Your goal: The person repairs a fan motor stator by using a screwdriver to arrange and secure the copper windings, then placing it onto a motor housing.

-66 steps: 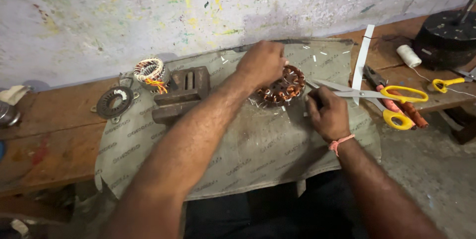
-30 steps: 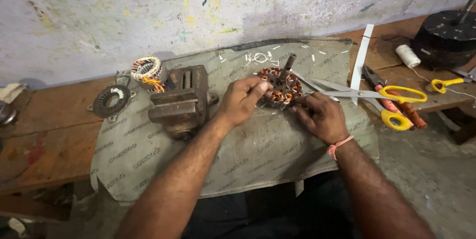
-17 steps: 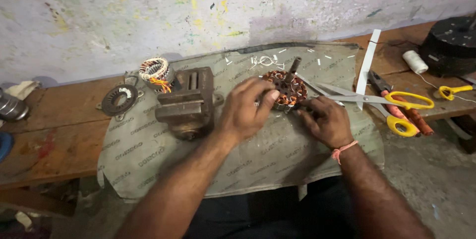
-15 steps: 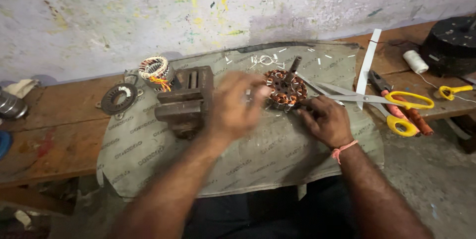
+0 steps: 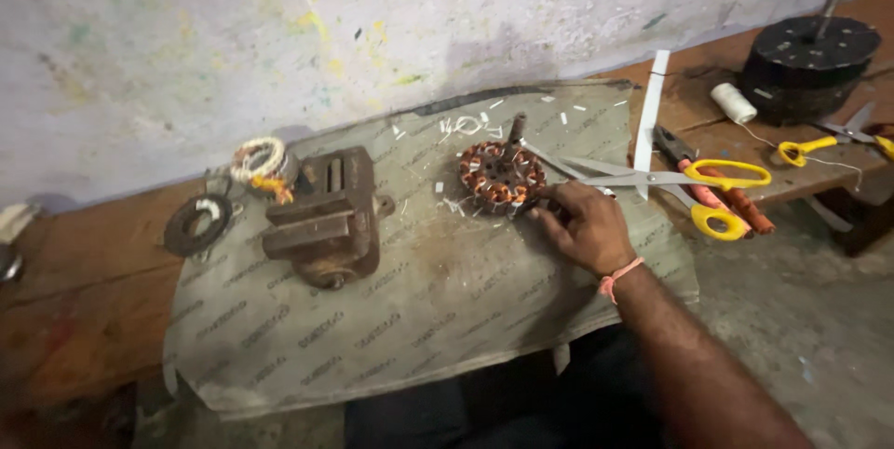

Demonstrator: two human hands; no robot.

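Right hand (image 5: 587, 225) resting on grey sheet (image 5: 447, 300), fingertips against right edge of copper-wound stator (image 5: 501, 179); grip probably a light pinch, contact partly hidden. Yellow-handled scissors (image 5: 689, 179) just right of hand, blades toward stator. Rusty vise (image 5: 321, 221) well left. Left hand out of view.

copper-wound stator (image 5: 501, 178) | flat on grey sheet | shaft upright

We see a repair workshop: a worn wooden desk (image 5: 84, 319) against a paint-stained wall (image 5: 279, 30), bearing a rusty vise (image 5: 321, 216), copper-wound stator (image 5: 501, 179), wire coil (image 5: 261, 160) and scissors (image 5: 689, 179).
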